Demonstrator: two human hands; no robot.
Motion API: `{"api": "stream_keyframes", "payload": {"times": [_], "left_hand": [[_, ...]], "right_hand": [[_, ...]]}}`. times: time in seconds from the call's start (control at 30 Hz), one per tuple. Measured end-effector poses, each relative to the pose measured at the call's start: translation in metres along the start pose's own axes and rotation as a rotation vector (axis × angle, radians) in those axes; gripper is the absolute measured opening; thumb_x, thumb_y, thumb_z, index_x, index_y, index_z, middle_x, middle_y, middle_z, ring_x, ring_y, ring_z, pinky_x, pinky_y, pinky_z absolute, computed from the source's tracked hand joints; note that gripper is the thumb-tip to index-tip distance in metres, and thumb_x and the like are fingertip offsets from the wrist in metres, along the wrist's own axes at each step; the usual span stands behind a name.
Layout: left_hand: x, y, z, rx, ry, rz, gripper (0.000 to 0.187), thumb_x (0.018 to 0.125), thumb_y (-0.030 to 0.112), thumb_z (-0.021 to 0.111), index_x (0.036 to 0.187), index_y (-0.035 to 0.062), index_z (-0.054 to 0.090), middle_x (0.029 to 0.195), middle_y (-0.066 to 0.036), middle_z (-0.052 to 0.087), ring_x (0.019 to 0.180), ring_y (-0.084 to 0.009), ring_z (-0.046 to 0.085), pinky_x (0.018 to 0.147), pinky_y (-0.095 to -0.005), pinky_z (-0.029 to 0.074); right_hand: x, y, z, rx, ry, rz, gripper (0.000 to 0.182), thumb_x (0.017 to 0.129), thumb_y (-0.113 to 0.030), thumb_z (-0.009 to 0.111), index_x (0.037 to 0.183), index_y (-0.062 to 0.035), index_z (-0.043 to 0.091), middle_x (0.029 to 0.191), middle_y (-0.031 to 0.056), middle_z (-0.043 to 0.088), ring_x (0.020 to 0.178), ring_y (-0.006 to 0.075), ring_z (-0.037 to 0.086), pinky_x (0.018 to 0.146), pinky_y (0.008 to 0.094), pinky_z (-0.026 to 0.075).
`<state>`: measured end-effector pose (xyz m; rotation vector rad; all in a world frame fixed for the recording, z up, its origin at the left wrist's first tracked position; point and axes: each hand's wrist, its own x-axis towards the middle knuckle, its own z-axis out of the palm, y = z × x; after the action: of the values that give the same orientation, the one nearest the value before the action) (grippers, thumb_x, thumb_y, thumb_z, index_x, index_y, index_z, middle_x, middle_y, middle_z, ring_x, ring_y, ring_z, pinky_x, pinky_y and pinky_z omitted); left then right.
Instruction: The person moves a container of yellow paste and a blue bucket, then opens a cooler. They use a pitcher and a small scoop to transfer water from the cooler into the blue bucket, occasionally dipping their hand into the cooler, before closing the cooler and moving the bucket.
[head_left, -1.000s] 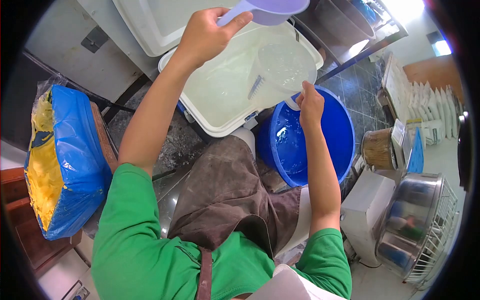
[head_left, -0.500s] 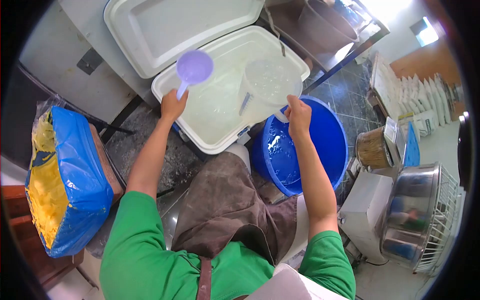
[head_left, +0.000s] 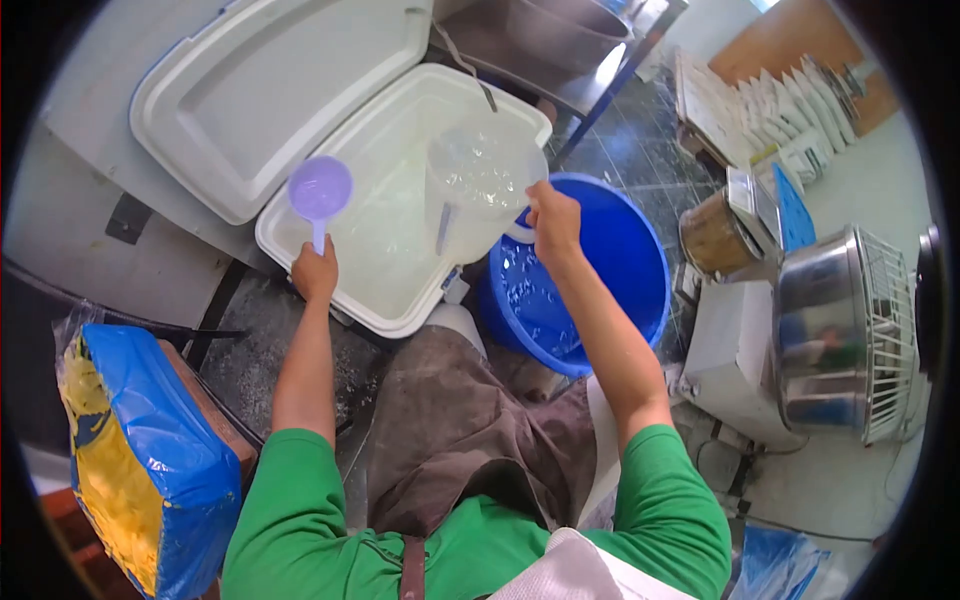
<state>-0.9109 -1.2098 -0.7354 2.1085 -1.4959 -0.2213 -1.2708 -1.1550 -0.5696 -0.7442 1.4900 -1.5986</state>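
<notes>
My left hand [head_left: 315,272] is closed round the handle of a purple dipper [head_left: 320,190], whose round bowl is over the left edge of a white cooler box [head_left: 392,326]. Cloudy liquid or a pale wet bottom shows inside the box. In my right hand [head_left: 556,222] is the handle of a clear plastic measuring jug [head_left: 478,190], with bubbles or droplets visible through it. The jug is above the right part of the box, close to the blue tub [head_left: 652,262]. Water with ripples lies in the tub.
The cooler's open lid [head_left: 285,95] leans back behind it. On the left stands a blue plastic-wrapped block [head_left: 185,440] with yellow contents. To the right is a mixer with a steel bowl [head_left: 820,335] and wire guard. A metal table [head_left: 590,95] stands behind.
The whole view has swung, so most things appear further left. Both hands keep their hold on the dipper and the jug, which stay over the cooler box.
</notes>
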Motion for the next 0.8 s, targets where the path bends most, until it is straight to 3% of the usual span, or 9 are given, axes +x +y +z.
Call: {"api": "stream_keyframes", "payload": {"times": [0.2,0.37,0.47,0.53,0.57,0.6,0.67,0.7,0.8], "left_hand": [[0.002,-0.007,0.005,-0.015,0.074,-0.027,0.052,0.089,0.052,0.054,0.077,0.0026,0.062,0.074,-0.023,0.066,0.076,-0.0437,0.064,0.068,-0.0549,0.048],[0.004,-0.004,-0.005,-0.02,-0.016,-0.058,0.051,0.089,0.052,0.054,0.082,0.0024,0.064,0.076,-0.024,0.066,0.077,-0.0443,0.064,0.07,-0.0542,0.049],[0.002,-0.002,-0.009,0.022,-0.077,-0.05,0.05,0.089,0.051,0.054,0.084,0.0029,0.065,0.078,-0.022,0.067,0.078,-0.0432,0.065,0.07,-0.0529,0.049],[0.002,0.0,-0.011,0.007,-0.092,-0.059,0.049,0.089,0.051,0.054,0.084,0.0031,0.065,0.079,-0.021,0.068,0.079,-0.0418,0.065,0.071,-0.052,0.049],[0.001,0.0,-0.012,0.015,-0.099,-0.045,0.049,0.089,0.051,0.054,0.084,0.0031,0.065,0.079,-0.021,0.068,0.079,-0.0418,0.065,0.071,-0.052,0.049],[0.001,0.001,-0.012,0.029,-0.098,-0.048,0.049,0.09,0.051,0.054,0.084,0.0031,0.065,0.079,-0.021,0.068,0.079,-0.0413,0.066,0.071,-0.0518,0.049],[0.001,0.002,-0.011,0.042,-0.095,-0.049,0.049,0.09,0.05,0.054,0.084,0.003,0.065,0.08,-0.021,0.068,0.08,-0.0409,0.066,0.072,-0.0516,0.049],[0.003,0.002,-0.011,0.034,-0.103,-0.051,0.049,0.09,0.05,0.054,0.084,0.0029,0.065,0.08,-0.021,0.068,0.08,-0.041,0.066,0.072,-0.0516,0.049],[0.001,0.002,-0.011,0.026,-0.113,-0.057,0.049,0.09,0.051,0.054,0.083,0.0029,0.065,0.08,-0.021,0.068,0.081,-0.0411,0.066,0.073,-0.0515,0.049]], "right_hand": [[-0.01,-0.035,-0.058,0.228,0.083,0.073,0.018,0.079,-0.018,0.065,0.075,-0.0021,0.06,0.056,0.0003,0.042,0.048,0.0108,0.039,0.047,0.0278,0.028],[-0.009,-0.032,-0.132,0.11,0.117,0.09,0.018,0.08,-0.019,0.066,0.071,-0.0054,0.057,0.054,-0.0035,0.036,0.046,0.0088,0.032,0.045,0.0263,0.025],[-0.009,-0.02,-0.156,-0.206,0.136,0.045,0.024,0.078,-0.024,0.069,0.068,-0.0054,0.058,0.055,-0.0039,0.039,0.047,0.0076,0.033,0.046,0.026,0.026],[-0.007,-0.011,-0.16,-0.526,0.136,0.128,0.029,0.075,-0.028,0.072,0.065,-0.0043,0.06,0.057,-0.0023,0.046,0.049,0.0064,0.036,0.048,0.025,0.027],[0.0,-0.001,-0.174,-0.623,0.125,0.153,0.037,0.075,-0.037,0.074,0.066,-0.0031,0.062,0.058,-0.0009,0.05,0.05,0.0061,0.04,0.048,0.0247,0.028],[0.004,0.007,-0.181,-0.613,0.133,0.156,0.037,0.075,-0.037,0.074,0.066,-0.0031,0.062,0.058,-0.0009,0.05,0.05,0.0061,0.04,0.048,0.0247,0.028],[0.011,0.021,-0.196,-0.998,0.017,0.221,0.046,0.074,-0.047,0.075,0.065,-0.005,0.061,0.057,-0.0026,0.047,0.051,0.0073,0.04,0.048,0.0261,0.029],[0.015,0.027,-0.205,-1.12,-0.068,0.168,0.057,0.074,-0.057,0.074,0.067,-0.0021,0.063,0.058,0.0001,0.051,0.054,0.0106,0.047,0.05,0.0277,0.035],[0.02,0.04,-0.214,-1.373,-0.13,0.132,0.063,0.075,-0.06,0.073,0.068,0.0017,0.064,0.061,0.0053,0.057,0.059,0.0153,0.053,0.056,0.0327,0.043]]}}
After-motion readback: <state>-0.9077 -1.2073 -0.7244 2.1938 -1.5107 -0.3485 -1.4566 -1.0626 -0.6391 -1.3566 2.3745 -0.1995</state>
